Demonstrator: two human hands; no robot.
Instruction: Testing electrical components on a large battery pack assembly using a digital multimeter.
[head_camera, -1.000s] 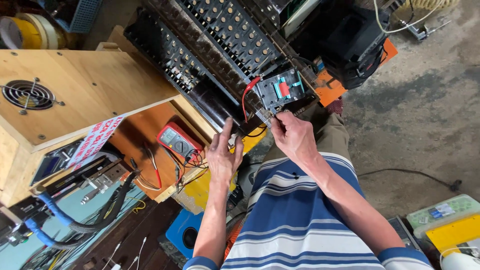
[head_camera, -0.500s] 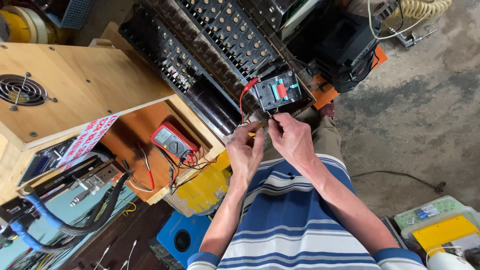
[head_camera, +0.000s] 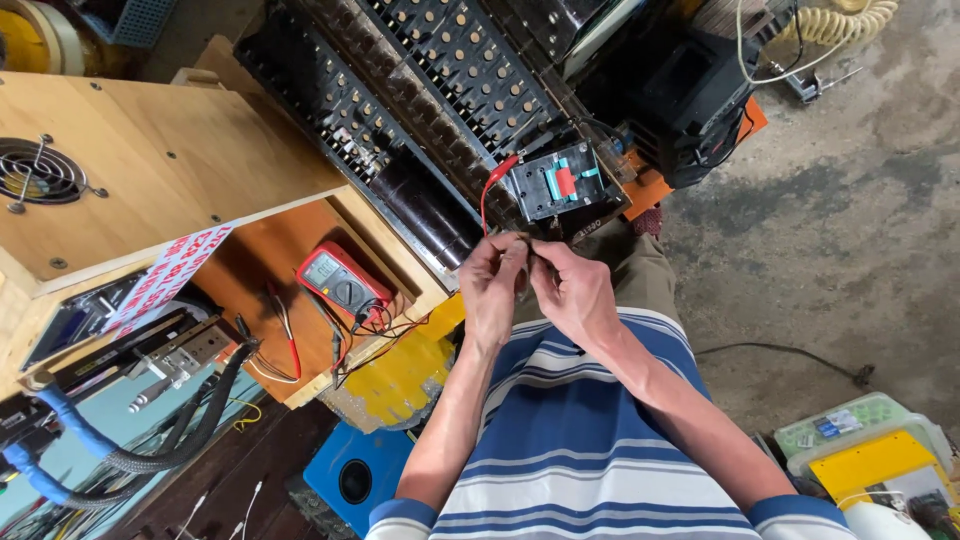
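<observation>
My left hand (head_camera: 495, 290) and my right hand (head_camera: 577, 292) meet fingertip to fingertip over my lap, both pinched on a thin wire end that is too small to make out. A red wire (head_camera: 486, 195) runs from my left fingers up to a small black module (head_camera: 556, 185) with a red and teal part on top. The module sits just beyond my hands, at the edge of a long dark rack of cells (head_camera: 430, 70). A red multimeter (head_camera: 340, 280) with its leads lies on an orange shelf to the left.
A plywood box (head_camera: 170, 160) with a round fan grille (head_camera: 38, 172) stands at the left, with black hoses (head_camera: 170, 440) below it. A yellow sheet (head_camera: 400, 375) and a blue box (head_camera: 360, 475) lie by my left knee. A lidded plastic tub (head_camera: 865, 455) sits on the concrete floor at the right.
My left hand has come up from near the multimeter with its fingers spread and closed against my right hand. My right hand has drawn back slightly from the black module.
</observation>
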